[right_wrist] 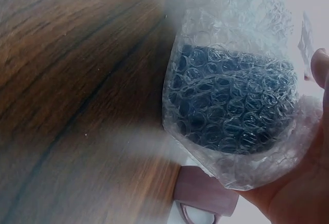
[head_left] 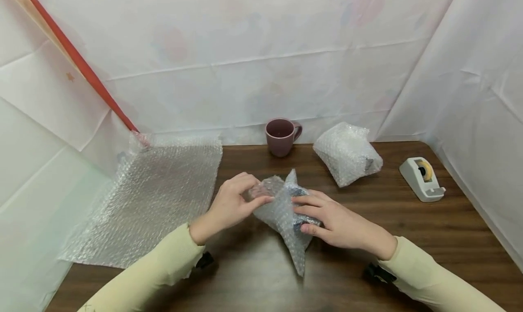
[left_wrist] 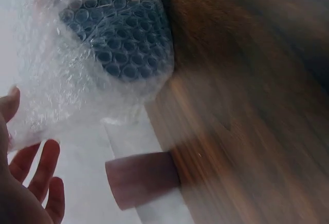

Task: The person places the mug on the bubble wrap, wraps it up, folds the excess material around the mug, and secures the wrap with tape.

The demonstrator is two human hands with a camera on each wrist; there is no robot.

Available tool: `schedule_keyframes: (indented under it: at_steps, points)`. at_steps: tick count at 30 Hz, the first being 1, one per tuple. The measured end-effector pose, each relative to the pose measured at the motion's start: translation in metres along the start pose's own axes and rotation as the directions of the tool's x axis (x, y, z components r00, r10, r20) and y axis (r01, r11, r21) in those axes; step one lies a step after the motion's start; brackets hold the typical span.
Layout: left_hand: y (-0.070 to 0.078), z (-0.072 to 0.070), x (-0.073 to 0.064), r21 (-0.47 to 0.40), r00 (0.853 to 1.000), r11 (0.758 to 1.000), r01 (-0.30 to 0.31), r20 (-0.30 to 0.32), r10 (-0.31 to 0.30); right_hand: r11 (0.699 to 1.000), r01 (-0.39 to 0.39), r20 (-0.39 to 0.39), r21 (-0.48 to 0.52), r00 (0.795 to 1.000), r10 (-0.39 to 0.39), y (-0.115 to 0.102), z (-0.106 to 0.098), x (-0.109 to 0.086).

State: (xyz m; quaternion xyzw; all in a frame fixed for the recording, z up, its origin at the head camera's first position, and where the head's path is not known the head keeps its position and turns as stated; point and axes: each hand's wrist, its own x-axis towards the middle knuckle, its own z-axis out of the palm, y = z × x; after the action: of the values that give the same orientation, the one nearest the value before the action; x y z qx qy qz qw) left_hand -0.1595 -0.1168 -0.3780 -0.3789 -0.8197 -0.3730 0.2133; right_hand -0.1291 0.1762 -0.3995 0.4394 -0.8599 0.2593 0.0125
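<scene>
From the head view, two bare hands meet over one bubble-wrapped bundle near the middle of the wooden table. The left hand has its thumb and fingertips on the bundle's left flap; whether they pinch it I cannot tell. The right hand is loose, its fairly straight fingers resting on the bundle's right side. Behind the bundle stands one pinkish-purple mug with one handle; to the mug's right lies a second wrapped bundle, and farther right one white tape dispenser with one yellow roll. One flat spread of bubble wrap covers the table's left side. In the left wrist view, one thumb and three fingers show clearly, set apart, beside the bundle; a dark blue thing shows through the bubbles, and the one mug appears below. The right wrist view shows the same blue thing inside the wrap, the hand's thumb spread away from the palm, and the mug just beyond.
</scene>
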Motion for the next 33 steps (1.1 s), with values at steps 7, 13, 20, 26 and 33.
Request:
schedule_keyframes:
  at_steps: [7, 13, 20, 26, 33]
  points:
    - [0.001, 0.023, 0.007, 0.097, 0.996, 0.991, 0.087, -0.040, -0.084, 0.998, 0.032, -0.038, 0.045, 0.999, -0.031, 0.002, 0.004, -0.004]
    - [0.005, 0.036, 0.008, 0.142, 0.981, 0.971, 0.193, -0.034, -0.190, 0.922, 0.003, -0.146, 0.387, 0.988, 0.058, 0.005, 0.006, -0.007]
    - [0.010, 0.038, 0.016, 0.162, 0.953, 0.944, 0.289, 0.048, -0.300, 0.851, -0.056, -0.194, 0.522, 0.964, 0.182, 0.007, 0.001, -0.001]
    - [0.013, 0.037, 0.025, 0.166, 0.902, 0.911, 0.378, 0.154, -0.403, 0.897, -0.139, -0.160, 0.420, 0.961, 0.224, 0.003, 0.000, 0.002]
    - [0.013, 0.040, 0.026, 0.196, 0.940, 0.937, 0.291, 0.124, -0.318, 0.934, -0.203, -0.129, 0.294, 0.960, 0.249, 0.003, 0.002, 0.000]
